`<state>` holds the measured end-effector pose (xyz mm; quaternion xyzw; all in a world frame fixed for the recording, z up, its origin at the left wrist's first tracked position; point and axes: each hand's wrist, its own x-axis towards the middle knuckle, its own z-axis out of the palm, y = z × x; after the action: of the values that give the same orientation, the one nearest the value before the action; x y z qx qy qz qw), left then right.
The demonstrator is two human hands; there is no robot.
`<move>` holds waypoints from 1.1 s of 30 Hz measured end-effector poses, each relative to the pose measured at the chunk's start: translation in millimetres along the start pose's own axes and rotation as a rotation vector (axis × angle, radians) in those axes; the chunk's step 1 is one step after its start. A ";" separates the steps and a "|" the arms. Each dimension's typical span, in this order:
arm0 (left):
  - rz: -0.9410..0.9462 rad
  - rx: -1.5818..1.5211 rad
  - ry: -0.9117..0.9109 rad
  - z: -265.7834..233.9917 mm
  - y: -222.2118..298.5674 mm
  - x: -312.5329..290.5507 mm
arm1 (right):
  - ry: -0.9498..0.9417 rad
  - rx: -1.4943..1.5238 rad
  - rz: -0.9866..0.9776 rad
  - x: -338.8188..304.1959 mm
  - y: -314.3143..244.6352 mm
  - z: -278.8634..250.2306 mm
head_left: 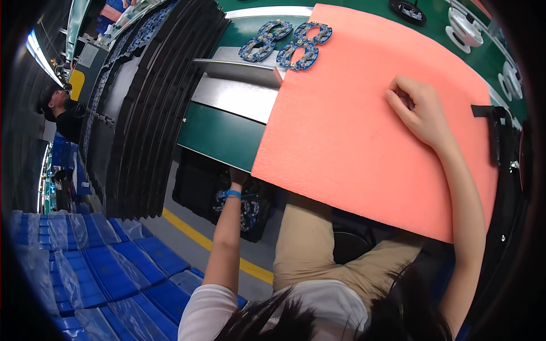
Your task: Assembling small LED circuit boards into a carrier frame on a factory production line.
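My right hand rests on a pink foam mat, its fingers curled in and nothing visible in them. At the far left of the mat are two blue figure-eight circuit boards: one board overlaps the mat's corner, and the other board lies just left of it. My left hand reaches down at the bench's front edge, its fingers mostly in shadow and hidden. Below it, a black tray holds blue boards. A blue band circles my left wrist.
Tall black trays stand stacked left of the green bench. A metal channel lies beside the mat. Blue bins fill the lower left. White spools and a black dish sit at the back right. A person is at far left.
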<state>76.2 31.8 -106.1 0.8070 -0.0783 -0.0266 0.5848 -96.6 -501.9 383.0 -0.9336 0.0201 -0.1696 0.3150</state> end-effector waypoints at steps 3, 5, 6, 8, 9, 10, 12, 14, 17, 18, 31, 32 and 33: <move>0.087 0.060 0.037 -30.2 12.5 0.5 | 0.030 0.048 -0.072 8.6 -7.2 3.3; -0.201 -0.218 0.135 -16.0 46.9 -11.0 | 0.020 -0.010 -0.112 10.0 -5.8 6.5; -0.209 -0.253 0.100 39.4 109.0 -19.2 | 0.019 -0.056 -0.090 3.8 1.2 2.5; -0.508 -0.502 0.437 67.7 234.2 -37.0 | 0.014 -0.086 -0.022 -5.9 7.2 -10.2; -0.478 -0.567 0.505 56.4 273.7 -42.6 | 0.026 -0.071 -0.033 -4.0 4.2 -8.3; -0.471 -0.627 0.537 41.8 302.1 -53.7 | 0.032 -0.056 -0.051 -1.1 0.3 -6.6; -0.394 -0.626 0.585 26.8 351.9 -77.9 | 0.030 -0.024 -0.072 2.8 -6.2 -1.9; -0.245 -0.567 0.627 33.2 402.4 -94.7 | 0.039 -0.044 -0.094 1.5 -9.1 -1.5; 0.044 -0.335 0.552 34.2 443.3 -111.2 | 0.072 -0.023 -0.216 -6.6 -11.0 -0.8; 0.095 -0.304 0.514 47.1 481.3 -118.4 | 0.055 0.064 -0.215 -11.3 -16.9 -1.0; 0.292 -0.453 -0.013 187.4 562.8 -67.4 | -0.145 0.408 -0.326 -26.7 -51.9 12.2; 0.285 -0.451 -0.022 186.8 563.3 -66.5 | -0.207 0.449 -0.300 -23.4 -52.4 12.7; 0.274 -0.464 -0.043 186.0 564.2 -66.0 | -0.206 0.454 -0.289 -23.8 -51.6 12.7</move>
<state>-67.7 -303.9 367.0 0.6324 -0.1909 0.0184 0.7505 -118.4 -449.8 397.0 -0.8447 -0.1838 -0.1173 0.4888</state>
